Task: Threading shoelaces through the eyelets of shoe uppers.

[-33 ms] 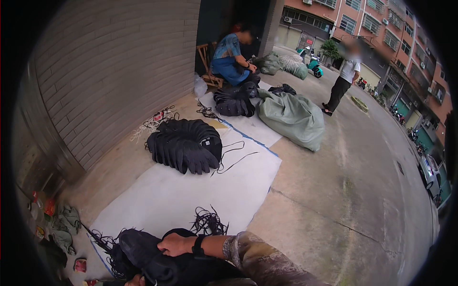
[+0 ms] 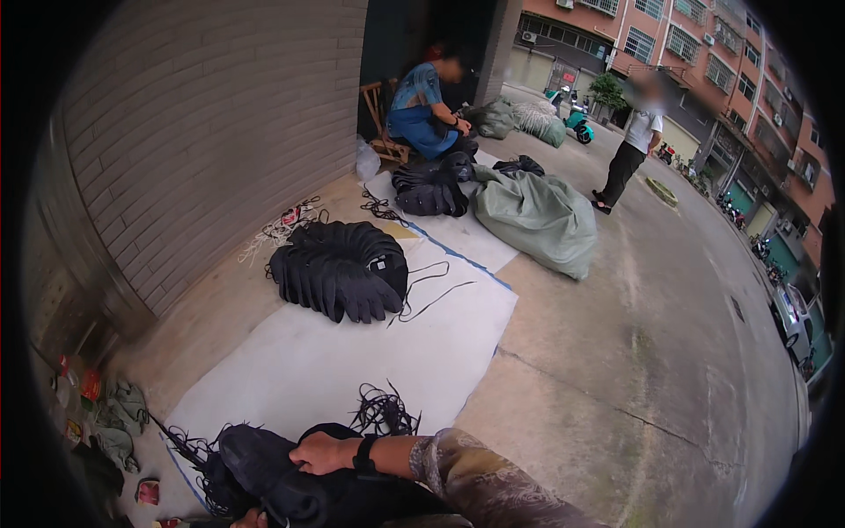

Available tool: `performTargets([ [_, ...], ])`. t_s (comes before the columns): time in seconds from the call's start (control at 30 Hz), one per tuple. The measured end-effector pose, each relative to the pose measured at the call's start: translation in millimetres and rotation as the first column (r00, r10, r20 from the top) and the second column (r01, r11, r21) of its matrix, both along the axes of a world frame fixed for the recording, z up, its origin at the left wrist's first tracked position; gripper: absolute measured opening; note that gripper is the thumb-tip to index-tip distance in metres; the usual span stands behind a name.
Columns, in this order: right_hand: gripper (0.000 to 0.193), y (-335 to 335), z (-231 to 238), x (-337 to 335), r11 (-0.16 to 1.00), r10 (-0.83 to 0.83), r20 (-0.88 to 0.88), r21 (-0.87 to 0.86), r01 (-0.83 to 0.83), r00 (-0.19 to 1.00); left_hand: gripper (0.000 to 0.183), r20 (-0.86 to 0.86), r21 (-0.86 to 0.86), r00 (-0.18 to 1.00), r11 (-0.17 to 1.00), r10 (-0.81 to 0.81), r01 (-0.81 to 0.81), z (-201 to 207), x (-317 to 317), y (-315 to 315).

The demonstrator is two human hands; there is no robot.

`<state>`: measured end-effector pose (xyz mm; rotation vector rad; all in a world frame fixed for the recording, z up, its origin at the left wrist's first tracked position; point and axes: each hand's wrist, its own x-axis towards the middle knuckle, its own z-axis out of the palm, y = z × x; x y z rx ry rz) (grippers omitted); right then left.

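Observation:
My right hand [image 2: 319,452], with a black band on the wrist, is closed on a black shoe upper [image 2: 264,459] low in the view. At the bottom edge my left hand [image 2: 251,519] shows only in part, its fingers bent against the same dark piece. Thin black laces [image 2: 385,412] lie tangled just beyond my right hand, and more laces [image 2: 187,444] spill out at the left. Farther off, a ring-shaped stack of black shoe uppers [image 2: 339,271] rests on the white sheet [image 2: 352,356], with loose laces trailing to its right.
A seated person [image 2: 427,110] bends over dark pieces beside another black stack [image 2: 429,189]. A large grey-green sack [image 2: 539,220] lies nearby. Another person [image 2: 635,150] stands on the concrete. A tiled wall [image 2: 220,132] runs along the left, with cloths and litter [image 2: 121,409] below it.

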<state>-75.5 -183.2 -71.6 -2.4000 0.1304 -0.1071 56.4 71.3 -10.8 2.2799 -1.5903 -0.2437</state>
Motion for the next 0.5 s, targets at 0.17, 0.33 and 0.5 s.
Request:
performTargets([
  [0.17,0.024,-4.4,-1.2,-1.1,0.998,0.028,-0.056,0.051,-0.025,0.998,0.022,0.028,-0.027,0.999,1.0,-0.016,0.017,0.3,1.1,-2.2],
  [0.33,0.026,-3.7,-8.6,-0.9,0.993,0.028,0.002,0.115,-0.028,1.0,0.023,0.014,0.021,1.0,0.999,-0.026,0.025,-3.9,4.9,0.6],
  [0.5,0.025,-3.5,-7.9,0.2,0.99,0.031,0.016,0.135,-0.033,0.999,0.023,0.01,-0.034,1.0,0.999,-0.011,0.011,-13.1,6.1,8.1],
])
